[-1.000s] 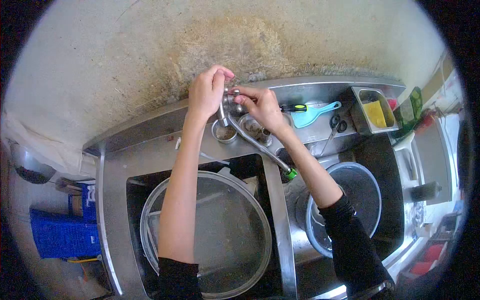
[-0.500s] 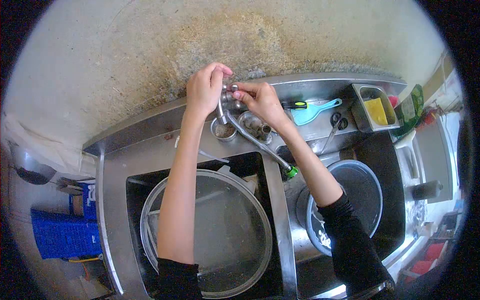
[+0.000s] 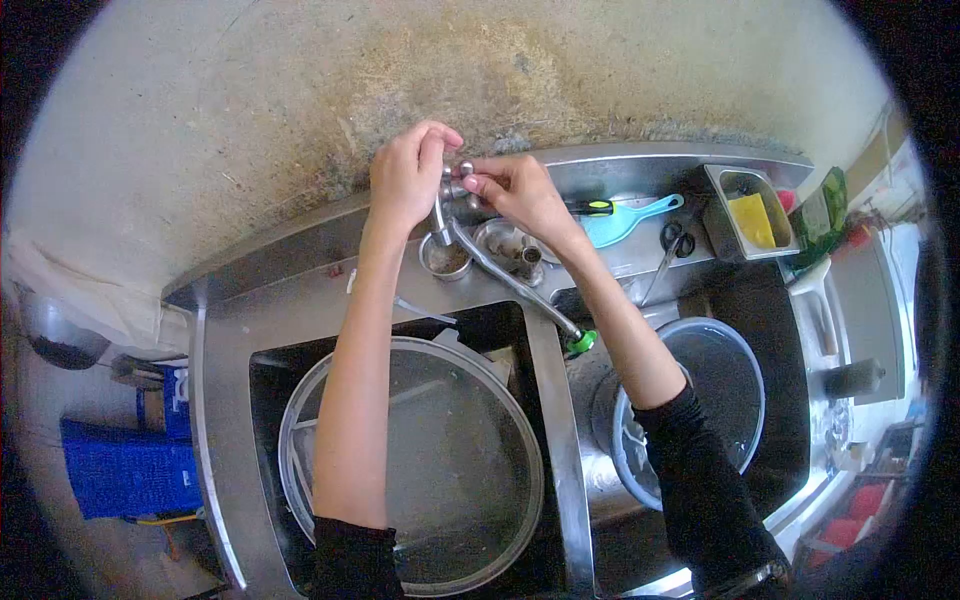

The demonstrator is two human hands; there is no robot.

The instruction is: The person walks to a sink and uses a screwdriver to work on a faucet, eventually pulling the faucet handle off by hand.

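At the back of a steel double sink stands a metal faucet with knobs. My right hand is closed on one knob, thumb and fingers pinching it. My left hand is at the left side of the faucet, its fingers curled; what they hold, if anything, is hidden. The metal spout with a green tip slants down to the right over the sink divider. Small metal cups, one of them a round cup, stand just below the faucet.
A large round lidded tub fills the left basin. In the right basin sits a grey bucket. Along the back ledge lie a light blue brush, black scissors and a metal container with a yellow sponge. Blue crates are far left.
Both hands have shifted very slightly at the faucet. My right hand and the knob under it sit at a slightly different angle. The rest looks the same.
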